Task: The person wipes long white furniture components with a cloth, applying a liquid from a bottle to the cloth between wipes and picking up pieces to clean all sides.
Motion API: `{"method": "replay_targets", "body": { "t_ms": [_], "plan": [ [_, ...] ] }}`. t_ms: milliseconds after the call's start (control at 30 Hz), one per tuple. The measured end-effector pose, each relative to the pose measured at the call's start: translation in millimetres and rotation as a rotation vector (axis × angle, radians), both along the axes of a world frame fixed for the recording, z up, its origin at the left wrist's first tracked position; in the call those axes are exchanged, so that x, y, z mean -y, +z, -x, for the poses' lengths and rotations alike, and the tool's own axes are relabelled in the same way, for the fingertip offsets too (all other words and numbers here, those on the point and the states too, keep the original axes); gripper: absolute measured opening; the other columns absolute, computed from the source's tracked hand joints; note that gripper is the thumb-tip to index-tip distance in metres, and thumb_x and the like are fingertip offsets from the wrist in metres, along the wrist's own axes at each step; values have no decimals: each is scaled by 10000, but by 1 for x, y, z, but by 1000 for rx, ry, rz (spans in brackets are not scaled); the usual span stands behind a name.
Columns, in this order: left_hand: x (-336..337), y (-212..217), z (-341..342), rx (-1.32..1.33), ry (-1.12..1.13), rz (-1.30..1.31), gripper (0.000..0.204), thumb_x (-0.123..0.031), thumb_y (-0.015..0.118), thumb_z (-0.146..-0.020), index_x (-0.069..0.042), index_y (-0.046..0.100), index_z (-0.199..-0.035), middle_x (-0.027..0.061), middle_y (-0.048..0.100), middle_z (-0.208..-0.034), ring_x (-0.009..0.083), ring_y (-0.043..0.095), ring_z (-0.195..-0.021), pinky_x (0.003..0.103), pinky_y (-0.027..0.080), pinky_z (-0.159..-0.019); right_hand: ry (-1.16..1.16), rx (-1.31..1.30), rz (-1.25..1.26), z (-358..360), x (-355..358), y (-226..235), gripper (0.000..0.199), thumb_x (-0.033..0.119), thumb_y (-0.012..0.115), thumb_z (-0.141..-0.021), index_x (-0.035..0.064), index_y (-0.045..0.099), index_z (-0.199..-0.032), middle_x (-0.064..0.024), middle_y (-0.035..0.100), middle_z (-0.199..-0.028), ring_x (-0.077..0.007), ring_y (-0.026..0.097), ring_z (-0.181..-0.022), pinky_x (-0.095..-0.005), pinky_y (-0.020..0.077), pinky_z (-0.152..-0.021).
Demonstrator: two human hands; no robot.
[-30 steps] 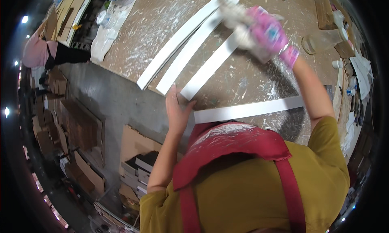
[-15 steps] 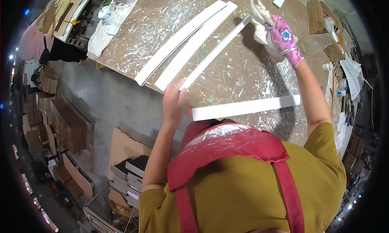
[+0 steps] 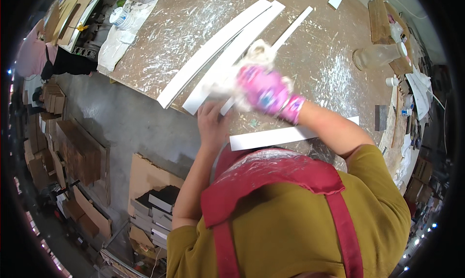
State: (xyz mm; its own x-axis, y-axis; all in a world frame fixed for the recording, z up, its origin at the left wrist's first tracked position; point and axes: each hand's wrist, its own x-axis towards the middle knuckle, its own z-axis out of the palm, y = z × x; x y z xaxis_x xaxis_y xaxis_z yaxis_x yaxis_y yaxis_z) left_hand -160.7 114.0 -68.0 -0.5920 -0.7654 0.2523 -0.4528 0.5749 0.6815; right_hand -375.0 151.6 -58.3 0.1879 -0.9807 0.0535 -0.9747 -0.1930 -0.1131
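My right hand [image 3: 269, 91], in a pink flowered glove, grips a crumpled off-white cloth [image 3: 260, 53] and is smeared by motion. The cloth lies across the middle of a narrow white strip [image 3: 293, 27], hiding that stretch of it. At the strip's near end, my bare left hand [image 3: 213, 125] is closed, its fingers against that end by the table edge. Two wider white strips, a left one [image 3: 208, 48] and a right one [image 3: 252, 31], lie side by side to the left. Another white strip [image 3: 271, 138] runs crosswise in front of my red apron, partly under my right forearm.
The brown worktable [image 3: 334, 45] is spattered with white. At its right stand a cloudy plastic jar [image 3: 375, 56], a grey block [image 3: 380, 118] and a cardboard box [image 3: 378, 16]. A white tub [image 3: 118, 16] sits far left. Beyond, a person in pink [image 3: 34, 55] stands near cartons.
My right hand has swept the cloth from the strip's far end toward me and left, down to its middle. My left hand stays at the near end, its fingers shifted slightly.
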Motion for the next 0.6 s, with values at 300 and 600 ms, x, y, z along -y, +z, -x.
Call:
{"method": "replay_targets", "body": {
  "t_ms": [300,600],
  "plan": [
    [0,0,3,39,19,-38,271,-95,691,-735,-67,654,-1002,106,581,-937,314,533,-896,408,412,-815,-29,-26,59,33,12,28,224,117,511,-833,8,550,-1025,-88,591,-897,-179,594,-805,-371,515,-673],
    [-3,14,15,87,11,-149,274,-74,681,-773,-54,650,-1044,106,587,-952,296,538,-903,388,423,-802,-554,-37,273,210,40,18,351,109,471,-847,46,540,-1185,-172,552,-1102,-333,593,-955,-411,493,-881]
  ]
}}
